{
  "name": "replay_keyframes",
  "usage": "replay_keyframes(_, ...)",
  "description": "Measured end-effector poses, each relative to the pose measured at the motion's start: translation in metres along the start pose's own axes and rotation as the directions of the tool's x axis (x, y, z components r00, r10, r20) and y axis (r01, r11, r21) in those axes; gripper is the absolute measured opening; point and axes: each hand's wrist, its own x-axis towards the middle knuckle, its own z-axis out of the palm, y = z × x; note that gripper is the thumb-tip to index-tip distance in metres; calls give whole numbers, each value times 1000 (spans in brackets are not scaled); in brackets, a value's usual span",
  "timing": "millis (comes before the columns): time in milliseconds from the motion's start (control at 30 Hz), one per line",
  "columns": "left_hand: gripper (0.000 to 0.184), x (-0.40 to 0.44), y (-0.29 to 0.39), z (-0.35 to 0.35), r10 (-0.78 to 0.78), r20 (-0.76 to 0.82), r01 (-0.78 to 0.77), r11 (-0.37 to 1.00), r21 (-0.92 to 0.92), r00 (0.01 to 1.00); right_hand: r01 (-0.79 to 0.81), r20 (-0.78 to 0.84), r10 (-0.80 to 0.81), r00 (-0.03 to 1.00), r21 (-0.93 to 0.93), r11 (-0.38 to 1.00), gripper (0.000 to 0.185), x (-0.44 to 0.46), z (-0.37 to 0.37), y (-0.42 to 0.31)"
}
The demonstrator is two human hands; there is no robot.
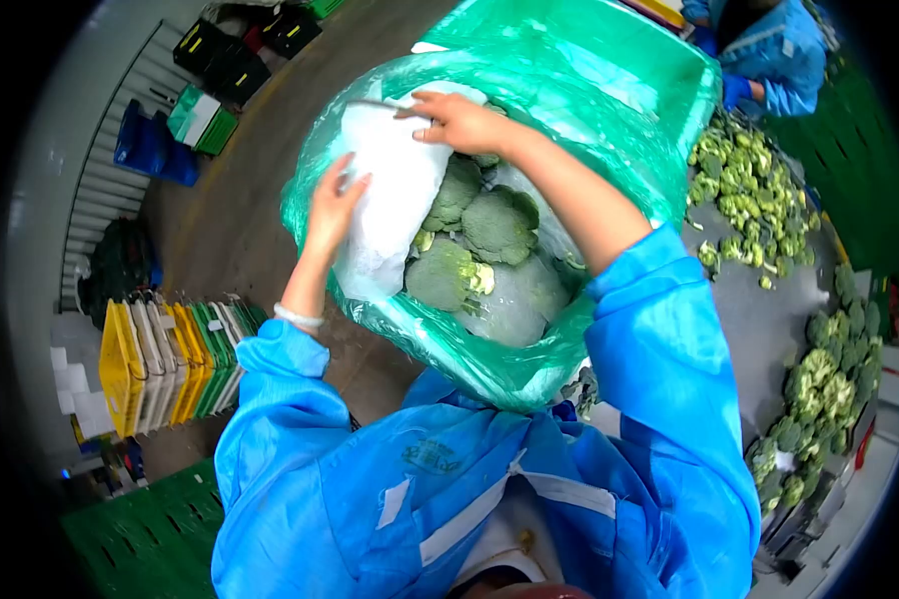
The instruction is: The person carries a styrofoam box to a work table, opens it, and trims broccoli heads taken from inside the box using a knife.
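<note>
A green plastic liner bag (315,150) spreads wide around the container in front of me. Inside it lie several broccoli heads (499,225), with whitish translucent packs (524,299) beside and below them. A white, bulging pack (395,190), which looks like a bag of ice, leans along the left side. My left hand (333,208) is at its left edge, fingers curved against it. My right hand (459,122) reaches across from the right and grips its upper part, thumb and fingers on the surface. The undersides of the fingers are hidden.
A green crate (659,80) stands beyond the liner. On the right, a grey table (749,309) bears trimmed green pieces (749,190) and broccoli heads (829,389). A co-worker in blue (769,60) stands at upper right. Stacked yellow, white and green crates (170,359) are at left.
</note>
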Motion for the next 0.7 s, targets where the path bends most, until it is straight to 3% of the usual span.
replay_keyframes(33, 55, -2, 27, -6, -10, -142, 18, 999, 49, 990, -17, 11, 16, 1000, 103, 995, 36, -3, -27, -7)
replay_keyframes(67, 54, -6, 51, -7, 363, -213, -270, 890, 368, 907, 3, -117, 9, 993, 100, 995, 34, -15, -54, -20)
replay_keyframes(100, 58, -13, 70, 3, 376, -79, -341, 896, 284, 923, -9, -211, 48, 976, 181, 983, 33, -26, -76, -26)
replay_keyframes(133, 63, -21, 89, 21, 393, 53, -395, 899, 189, 918, -143, -192, 211, 959, 316, 938, 30, -43, -106, -48)
replay_keyframes(167, 67, -28, 104, 42, 416, 179, -435, 896, 86, 892, -111, -261, 252, 932, 454, 884, 29, -62, -118, -53)
replay_keyframes(233, 86, -42, 121, 93, 547, 516, -718, 660, 219, 660, -105, -333, 395, 856, 637, 763, 28, -106, -136, -67)
replay_keyframes(300, 105, -56, 98, 136, 376, 677, -769, 410, 491, 632, -189, -340, 530, 777, 676, 712, 26, -158, -144, -84)
replay_keyframes(333, 106, -54, 82, 155, 249, 679, -715, 371, 592, 691, -239, -346, 573, 743, 663, 709, 26, -186, -141, -87)
replay_keyframes(367, 101, -51, 78, 164, 345, 622, -711, 371, 598, 703, -298, -341, 595, 728, 625, 722, 25, -214, -137, -90)
replay_keyframes(500, 88, -31, 84, 165, 365, 544, -633, 621, 462, 756, -521, -339, 696, 633, 479, 706, 24, -335, -124, -123)
replay_keyframes(567, 87, -21, 90, 151, 407, 477, -557, 798, 229, 779, -632, -392, 716, 578, 339, 696, 25, -392, -115, -145)
replay_keyframes(600, 86, -25, 99, 140, 372, 437, -474, 867, 151, 819, -675, -403, 699, 591, 228, 702, 27, -414, -115, -157)
replay_keyframes(667, 86, -40, 118, 116, 304, 383, -300, 951, -72, 872, -707, -415, 710, 569, 195, 680, 31, -433, -109, -188)
replay_keyframes(700, 81, -60, 142, 107, 36, 502, 186, 904, -386, 864, -719, -425, 710, 562, 174, 673, 33, -438, -107, -197)
